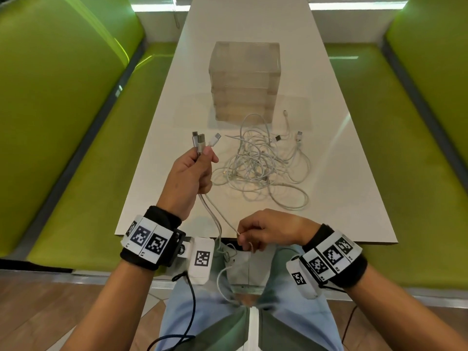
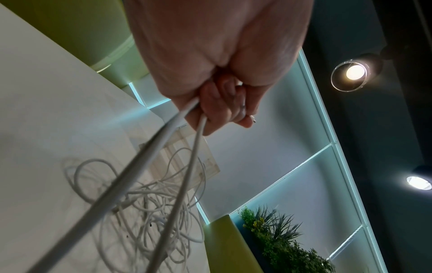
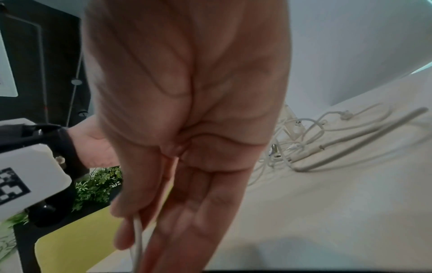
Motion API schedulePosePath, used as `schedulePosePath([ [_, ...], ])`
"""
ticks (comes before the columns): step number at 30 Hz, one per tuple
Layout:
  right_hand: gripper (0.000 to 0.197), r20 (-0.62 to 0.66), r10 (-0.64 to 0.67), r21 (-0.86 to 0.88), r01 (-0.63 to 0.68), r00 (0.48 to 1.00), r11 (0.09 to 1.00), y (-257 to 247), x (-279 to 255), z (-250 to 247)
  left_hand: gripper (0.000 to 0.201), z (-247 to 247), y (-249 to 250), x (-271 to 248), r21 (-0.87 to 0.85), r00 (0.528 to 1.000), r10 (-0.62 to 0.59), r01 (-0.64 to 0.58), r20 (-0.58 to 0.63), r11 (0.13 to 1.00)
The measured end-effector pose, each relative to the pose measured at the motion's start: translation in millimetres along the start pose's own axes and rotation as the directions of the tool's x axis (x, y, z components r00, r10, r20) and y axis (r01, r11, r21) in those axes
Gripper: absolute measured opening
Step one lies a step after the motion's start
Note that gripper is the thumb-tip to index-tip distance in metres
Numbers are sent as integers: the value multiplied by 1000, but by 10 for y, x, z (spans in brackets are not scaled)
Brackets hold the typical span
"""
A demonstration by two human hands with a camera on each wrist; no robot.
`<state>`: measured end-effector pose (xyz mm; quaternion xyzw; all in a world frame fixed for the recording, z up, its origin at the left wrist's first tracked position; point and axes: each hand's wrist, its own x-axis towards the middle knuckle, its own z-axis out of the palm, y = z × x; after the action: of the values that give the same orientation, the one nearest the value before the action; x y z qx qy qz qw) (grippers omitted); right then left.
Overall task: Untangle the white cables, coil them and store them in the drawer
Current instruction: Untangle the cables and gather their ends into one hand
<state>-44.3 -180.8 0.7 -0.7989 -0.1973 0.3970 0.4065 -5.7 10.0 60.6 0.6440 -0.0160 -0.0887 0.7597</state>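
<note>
My left hand (image 1: 195, 171) grips several white cables near their plug ends (image 1: 202, 140), which stick up above the fist; in the left wrist view the fingers (image 2: 222, 103) curl round the cables (image 2: 163, 147). Those cables (image 1: 212, 214) run down past the table's near edge to my right hand (image 1: 255, 236), which pinches one thin cable (image 3: 138, 232) between thumb and fingers over my lap. A tangled pile of white cables (image 1: 260, 160) lies on the white table (image 1: 342, 211). Behind the pile stands a clear drawer unit (image 1: 244, 82), its drawers closed.
Green bench seats (image 1: 76, 160) run along both sides of the narrow table. Loose plug ends (image 1: 298, 135) lie right of the pile. A black cord (image 1: 192, 300) hangs from my left wrist camera over my lap.
</note>
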Motion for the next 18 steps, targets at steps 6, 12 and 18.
schedulePosePath([
  [6, 36, -245, 40, -18, -46, 969, 999, 88, 17, -28, 23, 25, 22, 11, 24, 999, 32, -33, 29, 999],
  [12, 9, -549, 62, 83, -19, 834, 996, 81, -28, -192, 22, 44, -6, -3, 37, 997, -6, 4, 71, 999],
  [18, 9, -795, 98, 76, -63, 599, 995, 229, -110, -590, 25, 43, -77, -17, 23, 995, -62, 60, 84, 998],
])
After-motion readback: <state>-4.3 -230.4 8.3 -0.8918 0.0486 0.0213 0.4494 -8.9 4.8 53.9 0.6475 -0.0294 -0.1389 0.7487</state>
